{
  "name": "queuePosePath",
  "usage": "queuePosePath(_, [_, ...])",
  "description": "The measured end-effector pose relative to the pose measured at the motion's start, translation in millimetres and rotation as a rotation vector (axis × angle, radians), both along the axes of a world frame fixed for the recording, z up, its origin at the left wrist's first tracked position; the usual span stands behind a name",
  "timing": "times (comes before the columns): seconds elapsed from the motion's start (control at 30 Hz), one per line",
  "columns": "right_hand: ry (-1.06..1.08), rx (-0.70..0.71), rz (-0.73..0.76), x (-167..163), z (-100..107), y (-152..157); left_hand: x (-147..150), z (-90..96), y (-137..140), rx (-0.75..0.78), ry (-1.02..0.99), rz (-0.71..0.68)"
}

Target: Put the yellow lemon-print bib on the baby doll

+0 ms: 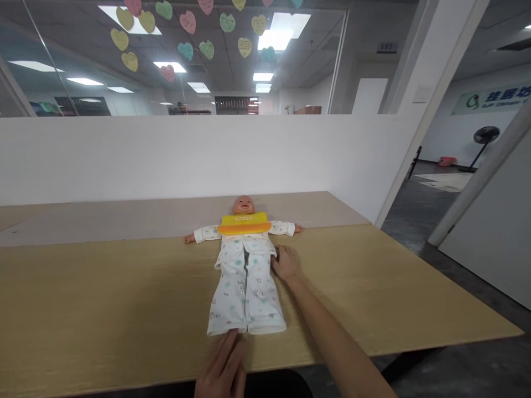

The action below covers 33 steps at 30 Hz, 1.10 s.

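Observation:
A baby doll (244, 204) lies on its back on the table, head toward the wall and arms spread. It wears a white patterned top (232, 249), white patterned trousers (261, 293) and a yellow bib (244, 223) with an orange lower edge. My right hand (287, 264) is at the doll's hip on the right, fingers bent and closed on the side of the trousers by the top's hem. At the near end, my left hand (226, 367) reaches with outstretched fingers to the left trouser leg's hem; its fingertips are partly hidden there.
The wooden table (124, 309) has a greyish strip (103, 218) along its back. Behind it rises a white partition (166, 157) with glass above, bearing heart-shaped notes (188, 22). At the right, beyond a doorway, stand a black fan (485, 135) and a red basin (447, 161).

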State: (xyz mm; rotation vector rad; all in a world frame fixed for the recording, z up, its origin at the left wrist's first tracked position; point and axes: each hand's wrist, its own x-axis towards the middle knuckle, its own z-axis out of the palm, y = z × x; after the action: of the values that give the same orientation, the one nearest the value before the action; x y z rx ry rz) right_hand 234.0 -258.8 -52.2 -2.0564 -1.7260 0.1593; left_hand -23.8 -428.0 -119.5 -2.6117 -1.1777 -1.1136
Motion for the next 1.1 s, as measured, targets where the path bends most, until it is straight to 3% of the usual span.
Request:
queuePosePath(0.17, [0.011,0.010,-0.004,-1,0,-1,8,14.3,12,0.092,0.178,0.104])
queuePosePath(0.33, [0.011,0.013,-0.007,-1,-2,-1,9,25.4,15,0.180,0.288,0.044])
queuePosePath(0.67, [-0.002,-0.013,-0.015,-1,0,0,29,52.9,20,0.106,0.404,0.089])
queuePosePath(1.1, [-0.027,-0.020,-0.016,-2,2,-2,28,31.4,17,0.173,0.320,0.136])
